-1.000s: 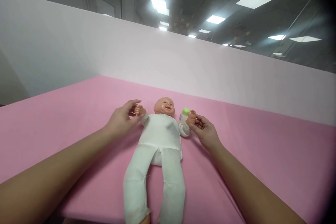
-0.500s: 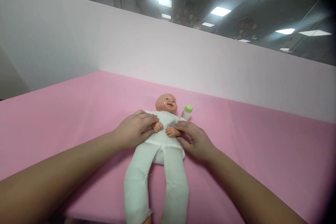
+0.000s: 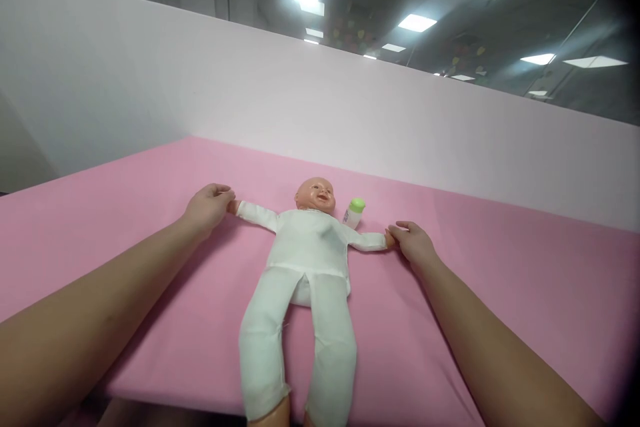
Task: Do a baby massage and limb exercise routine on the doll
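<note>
Doll (image 3: 307, 257) lies face-up on your pink table (image 3: 500, 267) before a pale partition (image 3: 300, 107) — your left hand (image 3: 207, 207) and right hand (image 3: 414, 242) fingers pinch its outstretched hands; green-capped bottle (image 3: 354, 212) beside its head.

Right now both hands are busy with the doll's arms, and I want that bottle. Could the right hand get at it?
Probably yes. The right hand sits at the doll's wrist, and the green-capped bottle lies beside the head, with bare pink mat between. It would have to let go first.

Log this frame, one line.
left hand: holds doll wrist | right hand: holds other wrist | doll: supine, arms spread | bottle: beside head
</note>
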Demonstrator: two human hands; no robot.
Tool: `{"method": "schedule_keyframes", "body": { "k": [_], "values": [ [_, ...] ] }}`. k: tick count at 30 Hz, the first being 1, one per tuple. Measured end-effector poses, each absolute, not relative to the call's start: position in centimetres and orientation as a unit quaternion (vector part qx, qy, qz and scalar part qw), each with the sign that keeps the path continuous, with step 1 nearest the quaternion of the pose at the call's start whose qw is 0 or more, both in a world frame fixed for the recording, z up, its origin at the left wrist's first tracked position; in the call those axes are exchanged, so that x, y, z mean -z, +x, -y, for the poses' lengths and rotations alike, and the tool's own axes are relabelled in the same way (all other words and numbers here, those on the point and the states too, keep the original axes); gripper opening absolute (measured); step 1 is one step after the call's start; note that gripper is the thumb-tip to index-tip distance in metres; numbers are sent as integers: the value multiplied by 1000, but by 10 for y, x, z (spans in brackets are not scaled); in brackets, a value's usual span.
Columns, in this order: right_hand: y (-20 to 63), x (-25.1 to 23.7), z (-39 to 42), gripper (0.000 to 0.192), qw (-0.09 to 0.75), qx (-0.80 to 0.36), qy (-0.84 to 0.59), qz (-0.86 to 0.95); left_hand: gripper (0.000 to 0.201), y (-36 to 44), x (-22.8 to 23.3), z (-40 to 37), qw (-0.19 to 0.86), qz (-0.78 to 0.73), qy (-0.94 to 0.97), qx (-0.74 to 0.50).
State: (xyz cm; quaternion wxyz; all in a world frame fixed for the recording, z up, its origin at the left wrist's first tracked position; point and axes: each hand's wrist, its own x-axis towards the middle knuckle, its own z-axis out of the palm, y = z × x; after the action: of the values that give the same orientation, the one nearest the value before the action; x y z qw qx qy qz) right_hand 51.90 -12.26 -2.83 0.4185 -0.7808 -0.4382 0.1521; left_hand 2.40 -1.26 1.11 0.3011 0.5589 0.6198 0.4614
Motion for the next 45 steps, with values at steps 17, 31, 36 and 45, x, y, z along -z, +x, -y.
{"method": "schedule_keyframes", "body": {
  "k": [17, 31, 36, 45],
  "values": [
    [512, 23, 129, 46, 323, -159, -801, 478, 66, 8, -26, 17, 175, -671, 706, -143],
    [492, 16, 130, 37, 662, -448, -494, 341, 47, 16, -33, 31, 282, -573, 673, -373],
    [448, -5, 148, 64, 702, -284, -473, 451, 47, 54, -41, 65, 249, -494, 678, -483],
    [384, -2, 180, 45, 368, -17, -373, 852, 27, 98, -32, 108, 108, -235, 909, -327]
  ]
}}
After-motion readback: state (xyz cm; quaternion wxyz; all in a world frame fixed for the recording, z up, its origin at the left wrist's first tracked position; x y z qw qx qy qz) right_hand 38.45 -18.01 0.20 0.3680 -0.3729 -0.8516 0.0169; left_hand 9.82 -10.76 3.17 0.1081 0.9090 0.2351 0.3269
